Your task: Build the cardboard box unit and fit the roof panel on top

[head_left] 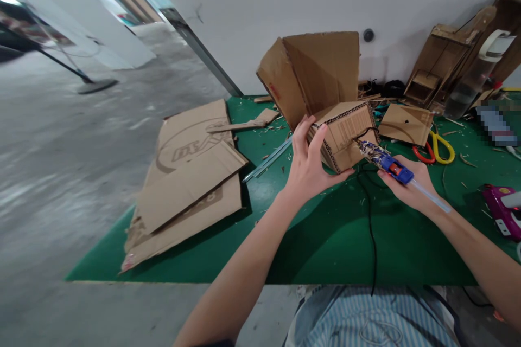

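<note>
My left hand (309, 160) grips the left side of a small cardboard box (348, 133), fingers on its upper edge and thumb along its lower edge. In my right hand (411, 181) is a blue glue gun (394, 167) with a pale glue stick out of its rear end. The gun's tip, cluttered with dried strands, points at the box's front face, where a dark loop shows. Behind the box stands a larger bent cardboard piece (329, 68). A black cord (371, 233) hangs from near the gun over the front table edge.
Flat cardboard sheets (191, 190) lie left on the green table (325, 249), beside clear glue sticks (268, 158). To the right are a cardboard square (402, 123), red and yellow scissors (445, 149), a bottle (468, 84), a blurred phone-like item and a magenta tool (501, 209).
</note>
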`<move>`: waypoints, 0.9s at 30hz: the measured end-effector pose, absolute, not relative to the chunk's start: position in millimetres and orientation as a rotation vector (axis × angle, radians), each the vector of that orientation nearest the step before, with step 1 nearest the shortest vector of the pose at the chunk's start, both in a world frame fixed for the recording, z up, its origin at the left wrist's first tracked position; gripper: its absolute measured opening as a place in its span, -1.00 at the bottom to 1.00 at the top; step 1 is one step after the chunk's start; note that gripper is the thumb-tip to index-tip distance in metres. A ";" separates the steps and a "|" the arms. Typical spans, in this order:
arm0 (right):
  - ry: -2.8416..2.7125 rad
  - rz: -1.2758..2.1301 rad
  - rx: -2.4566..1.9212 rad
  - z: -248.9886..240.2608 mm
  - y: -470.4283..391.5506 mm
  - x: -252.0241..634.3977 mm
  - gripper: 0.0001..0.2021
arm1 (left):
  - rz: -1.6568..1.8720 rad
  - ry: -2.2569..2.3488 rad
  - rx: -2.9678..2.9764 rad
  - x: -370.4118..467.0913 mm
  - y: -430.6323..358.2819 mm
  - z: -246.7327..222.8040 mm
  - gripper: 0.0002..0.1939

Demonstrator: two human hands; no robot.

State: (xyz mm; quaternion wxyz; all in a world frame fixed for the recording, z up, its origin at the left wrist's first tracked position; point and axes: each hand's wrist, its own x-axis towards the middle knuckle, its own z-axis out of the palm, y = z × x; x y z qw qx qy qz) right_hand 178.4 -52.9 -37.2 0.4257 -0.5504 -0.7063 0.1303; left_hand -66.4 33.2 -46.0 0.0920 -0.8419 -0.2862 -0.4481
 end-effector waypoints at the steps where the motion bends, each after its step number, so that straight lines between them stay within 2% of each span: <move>1: -1.771 0.322 -1.375 -37.4 -52.8 178.4 -0.75 | -1.329 -0.857 -2.501 -66.5 33.1 -45.9 0.24; 16: -1.702 0.233 -1.335 -36.0 -55.7 177.3 -0.82 | -1.349 -0.895 -2.522 -66.1 32.5 -48.0 0.21; 27: -1.510 0.239 -1.395 -42.9 -58.1 182.2 -0.74 | -1.437 -1.122 -2.613 -63.9 26.4 -44.5 0.15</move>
